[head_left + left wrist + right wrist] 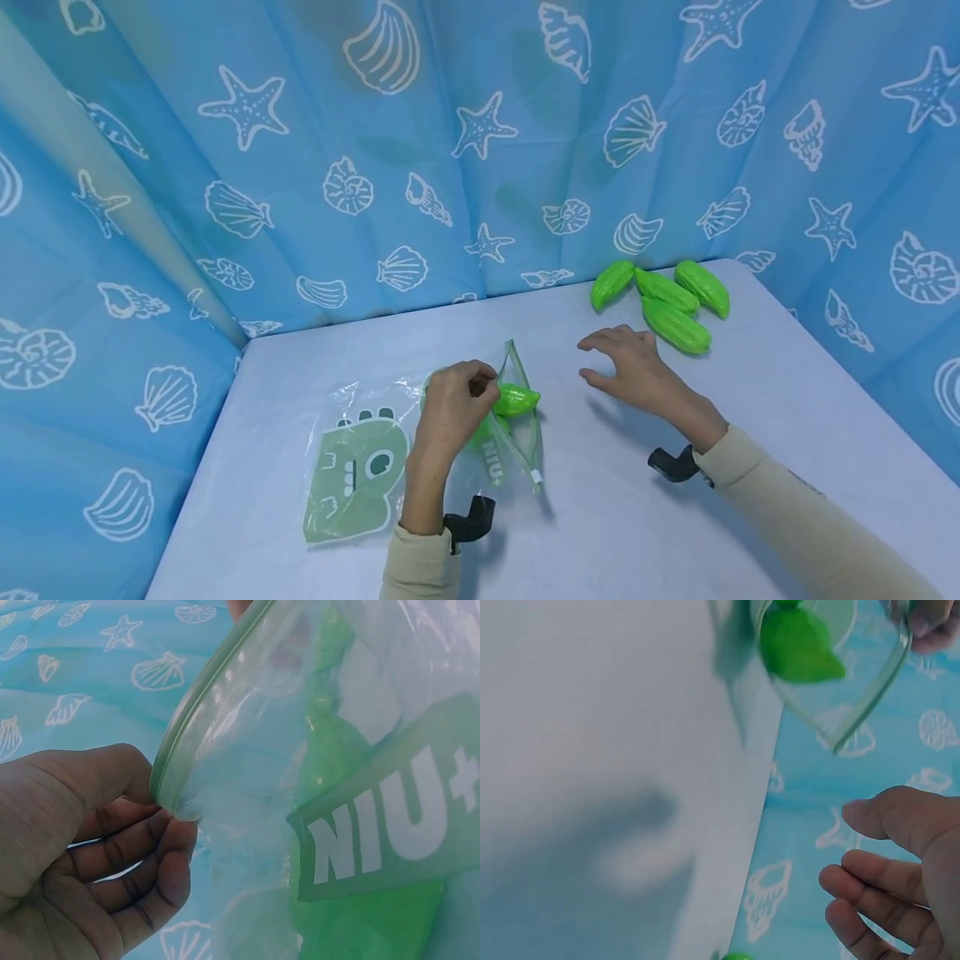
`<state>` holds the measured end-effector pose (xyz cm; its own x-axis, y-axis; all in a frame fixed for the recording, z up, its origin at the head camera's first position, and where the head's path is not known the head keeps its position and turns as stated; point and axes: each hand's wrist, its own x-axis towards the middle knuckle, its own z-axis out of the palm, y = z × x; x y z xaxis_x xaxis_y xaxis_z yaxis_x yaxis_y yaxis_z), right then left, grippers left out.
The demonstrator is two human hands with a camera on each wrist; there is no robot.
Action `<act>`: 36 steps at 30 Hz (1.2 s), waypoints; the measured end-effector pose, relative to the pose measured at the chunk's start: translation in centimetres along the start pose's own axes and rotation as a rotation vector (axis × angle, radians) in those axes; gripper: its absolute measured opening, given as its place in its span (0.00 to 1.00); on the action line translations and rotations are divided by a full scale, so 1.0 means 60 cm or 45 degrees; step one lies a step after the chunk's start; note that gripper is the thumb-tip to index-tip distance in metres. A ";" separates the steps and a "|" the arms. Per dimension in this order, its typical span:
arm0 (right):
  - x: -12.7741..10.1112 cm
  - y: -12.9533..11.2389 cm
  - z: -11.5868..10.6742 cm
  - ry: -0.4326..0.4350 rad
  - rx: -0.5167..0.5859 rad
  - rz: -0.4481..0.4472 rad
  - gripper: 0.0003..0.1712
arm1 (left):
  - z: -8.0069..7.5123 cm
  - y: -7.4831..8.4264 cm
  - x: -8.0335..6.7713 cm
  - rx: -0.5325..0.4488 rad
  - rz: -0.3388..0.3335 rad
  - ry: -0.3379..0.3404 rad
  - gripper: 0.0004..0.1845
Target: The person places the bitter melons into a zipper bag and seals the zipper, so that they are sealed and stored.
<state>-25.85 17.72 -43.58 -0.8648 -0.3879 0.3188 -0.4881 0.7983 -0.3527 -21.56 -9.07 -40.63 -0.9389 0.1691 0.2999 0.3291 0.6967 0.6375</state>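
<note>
My left hand [452, 407] pinches the rim of a clear zip bag [232, 855] between thumb and fingers. The bag has a green cartoon dinosaur print [358, 475] and a white slider [536, 477]. Its mouth gapes towards the right. Inside lie glossy green ribbed fruits that look like toy star fruits; one fruit [519, 401] pokes its tip out through the mouth. My right hand [636, 371] hovers right of the bag, fingers apart and lightly bent, holding nothing. In the right wrist view, the hand's thumb [870, 817] stands away from its fingers.
Several more green star fruits [677, 325] lie grouped at the table's back right corner. A white-covered table [600, 533] carries everything. Blue curtains [450, 167] with shell and starfish prints close in the back and both sides.
</note>
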 end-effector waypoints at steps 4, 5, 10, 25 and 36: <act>-0.005 0.031 -0.007 0.058 -0.039 0.056 0.23 | 0.000 -0.001 0.000 0.013 0.016 0.011 0.08; -0.006 0.038 -0.009 0.068 -0.051 0.077 0.23 | 0.000 -0.001 0.000 0.016 0.019 0.013 0.08; -0.013 0.068 -0.019 0.095 -0.102 0.166 0.23 | -0.001 -0.001 0.000 0.015 0.009 0.007 0.08; -0.026 0.115 -0.042 0.159 -0.188 0.317 0.25 | 0.000 0.000 0.000 0.010 -0.005 -0.002 0.08; -0.036 0.146 -0.044 0.209 -0.246 0.408 0.31 | -0.001 0.001 -0.001 0.010 -0.004 -0.018 0.08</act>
<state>-27.94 26.77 -45.05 -0.9315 -0.0393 0.3616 -0.1526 0.9447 -0.2904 -21.46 -9.07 -40.56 -0.9412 0.1767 0.2880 0.3255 0.7028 0.6326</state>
